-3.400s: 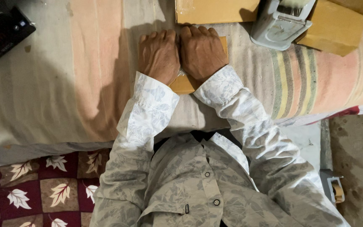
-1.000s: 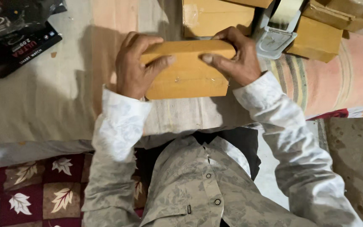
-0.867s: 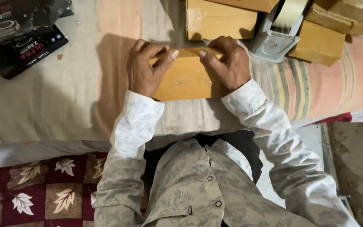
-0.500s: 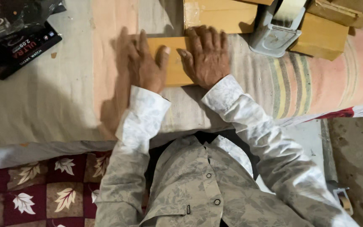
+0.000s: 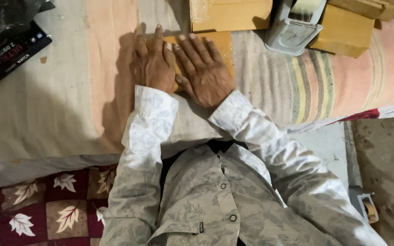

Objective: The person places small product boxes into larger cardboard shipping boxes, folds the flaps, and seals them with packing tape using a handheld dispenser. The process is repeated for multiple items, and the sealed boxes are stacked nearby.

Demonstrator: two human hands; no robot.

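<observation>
A small flat cardboard box [image 5: 222, 45] lies on the striped cloth in front of me. My left hand [image 5: 152, 64] rests flat on its left part, fingers stretched out and pointing away. My right hand [image 5: 204, 73] lies flat on the box beside it, fingers spread, covering most of the lid. Both palms press down; neither hand grips anything. Only the box's far right corner and a strip between my hands show.
A larger cardboard box [image 5: 230, 13] lies just beyond my hands. A grey tape dispenser [image 5: 293, 25] and another brown box [image 5: 344, 31] sit at the upper right. Dark packages [image 5: 6, 43] lie at the far left. A leaf-patterned rug [image 5: 33, 209] covers the floor at lower left.
A second ago both hands held the box up by its sides. It now lies on the cloth and my hands have gone flat on top of it.
</observation>
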